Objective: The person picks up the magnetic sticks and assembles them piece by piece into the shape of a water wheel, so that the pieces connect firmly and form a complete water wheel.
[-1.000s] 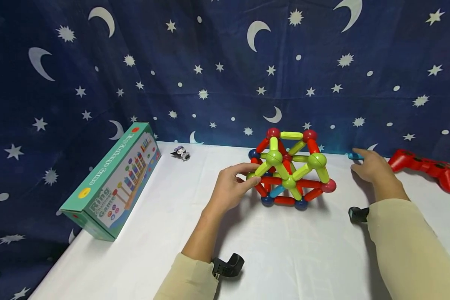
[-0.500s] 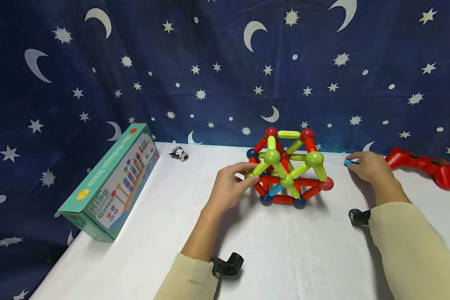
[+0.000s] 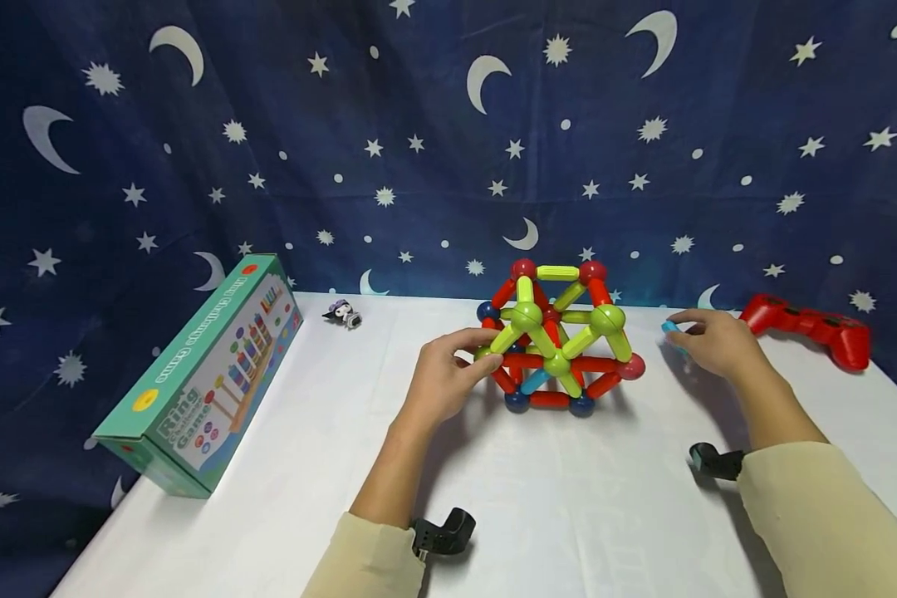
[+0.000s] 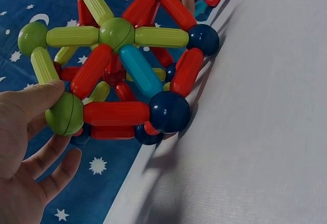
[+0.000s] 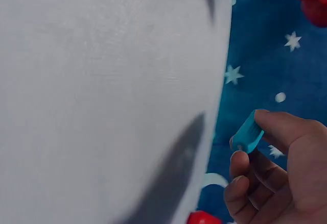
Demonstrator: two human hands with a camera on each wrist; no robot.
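Note:
A structure of magnetic sticks and balls [image 3: 556, 365] stands on the white table, built from red, yellow-green and blue sticks. With thumb and fingers, my left hand [image 3: 448, 374] pinches a green ball [image 4: 65, 114] at its left corner. A single blue stick [image 4: 140, 71] slants inside the lower front of the frame, beside a dark blue ball [image 4: 169, 112]. To the right of the structure, my right hand [image 3: 718, 342] pinches a loose blue stick [image 5: 247, 133] between thumb and fingertips, held up off the table over its own shadow.
A red game controller [image 3: 807, 328] lies behind my right hand. On the left stands a green game box [image 3: 217, 374]. A small figurine [image 3: 342, 314] lies near the back edge, before a dark blue star-patterned curtain [image 3: 419, 149].
My right hand has taken hold of the blue stick near the back edge, lifted it and moved toward the structure. The left hand keeps its pinch. The head view has shifted slightly right.

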